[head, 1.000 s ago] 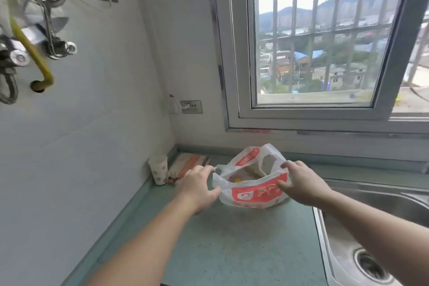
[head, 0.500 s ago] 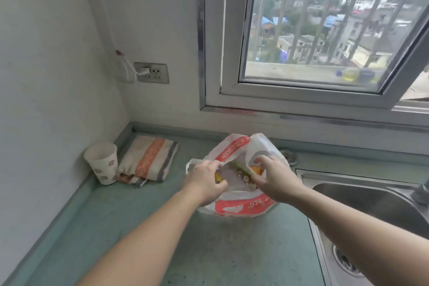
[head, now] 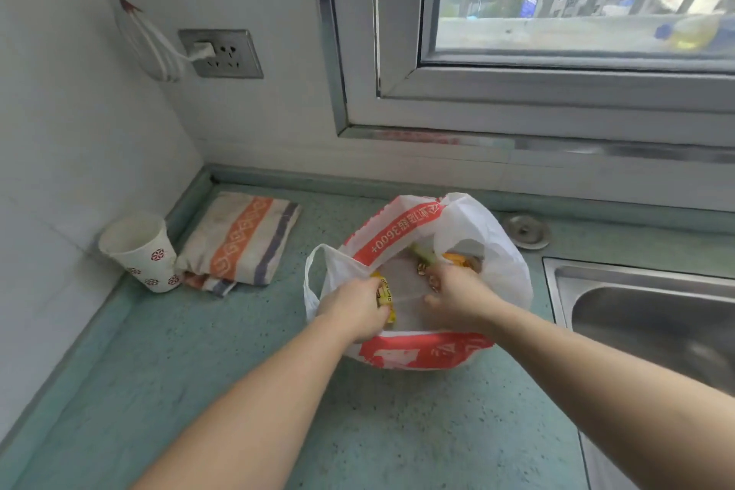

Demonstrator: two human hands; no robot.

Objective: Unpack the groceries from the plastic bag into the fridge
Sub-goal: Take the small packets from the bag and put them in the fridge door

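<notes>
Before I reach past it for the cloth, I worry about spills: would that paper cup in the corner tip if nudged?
Probably yes. The paper cup looks thin-walled and light, and narrows toward its base, so a nudge near the rim would likely topple it. It already seems to lean, next to the folded cloth. Whether it holds liquid cannot be told.

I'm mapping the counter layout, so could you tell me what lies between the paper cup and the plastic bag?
In the head view, a folded striped cloth lies between the paper cup and the plastic bag, right beside the cup.
</notes>
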